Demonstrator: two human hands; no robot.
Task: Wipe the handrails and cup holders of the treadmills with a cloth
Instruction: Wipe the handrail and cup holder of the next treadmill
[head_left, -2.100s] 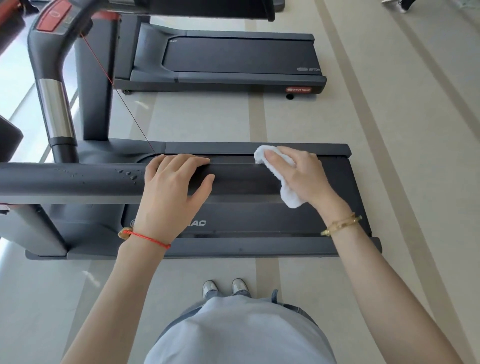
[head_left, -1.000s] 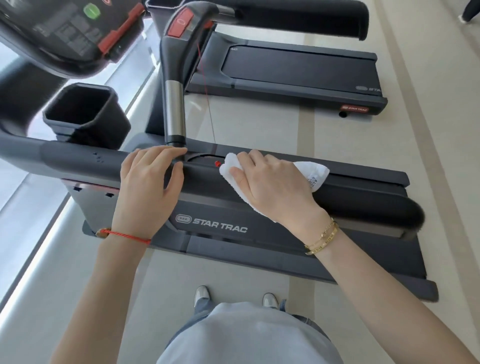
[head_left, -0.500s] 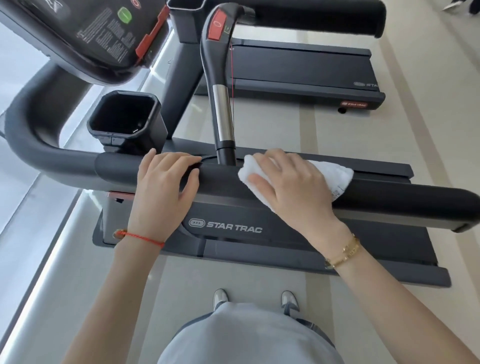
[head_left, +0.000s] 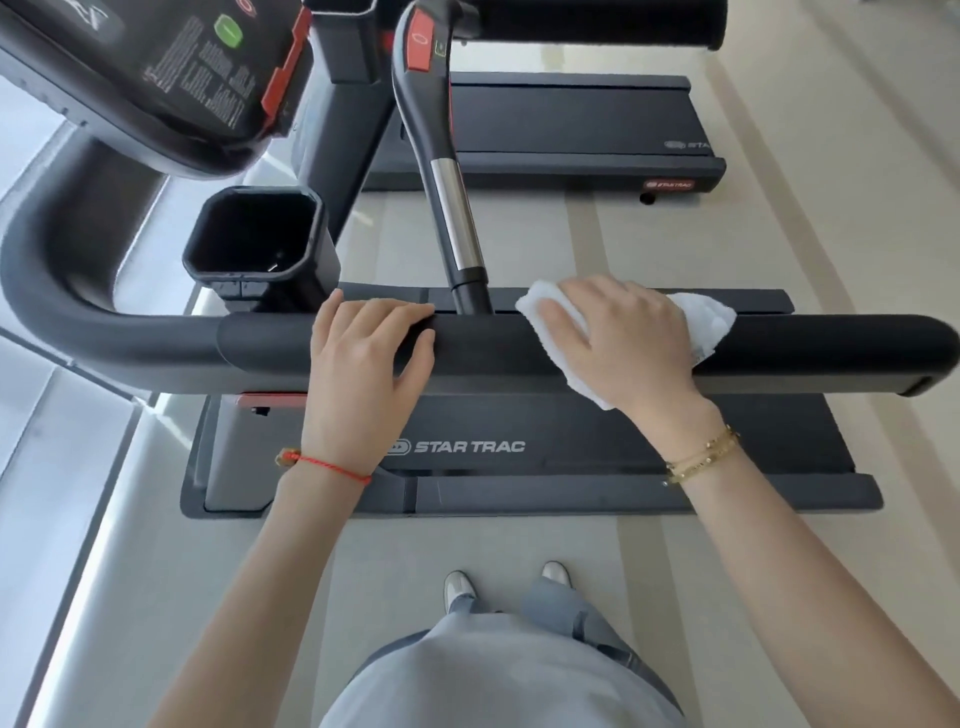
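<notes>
A thick black handrail (head_left: 810, 345) runs left to right across the view and curves away at the far left. My right hand (head_left: 623, 338) presses a white cloth (head_left: 709, 319) flat over the rail's top, right of the middle. My left hand (head_left: 363, 358) grips the same rail a little to the left, fingers curled over it. A black square cup holder (head_left: 254, 236) stands open behind the rail, left of my left hand. It looks dark inside.
An upright handlebar (head_left: 452, 218) with a chrome section and a red button rises just behind the rail between my hands. The console (head_left: 150, 78) hangs at upper left. The treadmill deck (head_left: 571, 452) lies below; a second treadmill (head_left: 571, 130) stands beyond.
My right hand with the cloth slid left along the rail from its right part, then back a little to the right. The view swung left, bringing the cup holder and console in.
</notes>
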